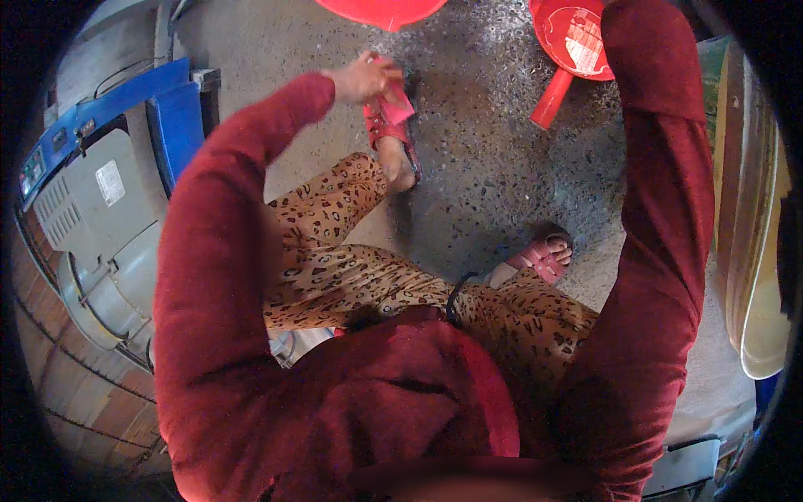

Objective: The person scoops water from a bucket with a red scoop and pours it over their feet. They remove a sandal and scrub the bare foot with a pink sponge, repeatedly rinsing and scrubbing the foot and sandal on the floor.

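Note:
My left hand (365,78) is closed on a flat, soft-looking pink piece (396,109). I cannot tell whether that piece is a sponge or a folded cloth. It hangs in front of my left foot, over a red sandal (386,134). My right arm in its dark red sleeve (661,176) stretches up to the top edge, and the hand is out of sight. Close to that sleeve is a red long-handled dipper (551,100) with a shiny, wet-looking bowl. Part of a red basin (385,8) shows at the top edge, beyond my left hand.
The speckled concrete floor (477,167) looks wet in places. On the left stand a grey machine (109,209) and a blue metal frame (171,125). Long curved panels (757,251) lean at the right. My legs in spotted trousers (360,276) are spread below me.

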Demonstrator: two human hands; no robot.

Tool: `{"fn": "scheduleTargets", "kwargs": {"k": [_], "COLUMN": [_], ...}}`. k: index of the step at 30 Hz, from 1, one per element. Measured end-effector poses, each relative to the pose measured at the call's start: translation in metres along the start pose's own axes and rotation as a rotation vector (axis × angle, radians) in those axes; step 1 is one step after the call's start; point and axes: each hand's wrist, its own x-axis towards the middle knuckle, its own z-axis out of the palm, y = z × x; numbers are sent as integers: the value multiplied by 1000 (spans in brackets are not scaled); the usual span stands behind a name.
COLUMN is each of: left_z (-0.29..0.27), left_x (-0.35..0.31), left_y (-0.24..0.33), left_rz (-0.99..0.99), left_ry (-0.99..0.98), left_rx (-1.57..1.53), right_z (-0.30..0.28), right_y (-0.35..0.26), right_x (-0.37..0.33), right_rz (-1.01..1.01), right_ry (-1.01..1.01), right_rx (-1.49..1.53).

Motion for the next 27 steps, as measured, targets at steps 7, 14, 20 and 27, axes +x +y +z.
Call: {"fn": "scheduleTargets", "kwargs": {"k": [7, 14, 20, 27], "left_z": [93, 18, 14, 31], "left_x": [45, 44, 18, 58], "left_y": [98, 41, 28, 104], "left_rz": [-174, 111, -67, 298], "left_ry": [-175, 2, 14, -138], "left_rx": [-335, -74, -220, -113], "right_z": [2, -3, 7, 8], "right_y": [6, -19, -3, 4], "right_x": [2, -9, -4, -8], "right_rz": [-130, 8, 8, -25], "right_ry": [-4, -21, -95, 20], "right_rx": [-56, -161, -137, -271]}}
